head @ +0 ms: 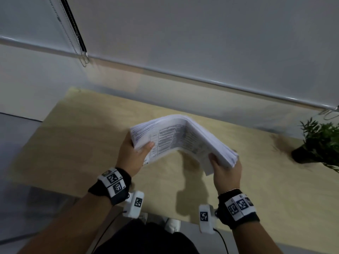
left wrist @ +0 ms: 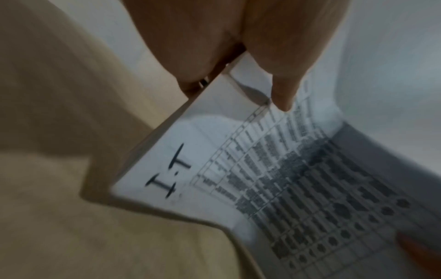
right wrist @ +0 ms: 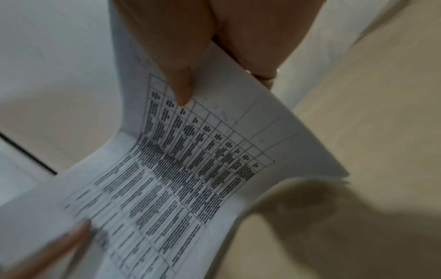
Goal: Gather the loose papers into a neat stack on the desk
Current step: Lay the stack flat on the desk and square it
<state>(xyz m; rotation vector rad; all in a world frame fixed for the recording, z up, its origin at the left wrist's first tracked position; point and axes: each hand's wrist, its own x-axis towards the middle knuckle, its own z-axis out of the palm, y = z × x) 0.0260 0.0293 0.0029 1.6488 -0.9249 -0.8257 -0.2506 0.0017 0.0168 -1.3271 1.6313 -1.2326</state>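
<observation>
The papers (head: 180, 142) were already gathered into one thick bundle, held in the air above the middle of the desk (head: 73, 143) and bowed upward into an arch, so that its centre stood highest and both ends drooped toward the wood. The left hand (head: 134, 154) gripped the bundle's left end, thumb pressed on the printed top sheet and fingers underneath; the right hand (head: 225, 169) clamped the right end the same way, thumb on top. In the wrist views each thumb lay on the table printed on the top sheet. At the right end the sheet edges looked slightly fanned rather than flush, though blur there made this hard to judge. No stray sheets showed on the desk around the bundle, so the collecting seemed finished; what probably remained was to square the edges and lay the stack flat on the desk. A potted plant (head: 319, 142) stood well to the right of the bundle.
</observation>
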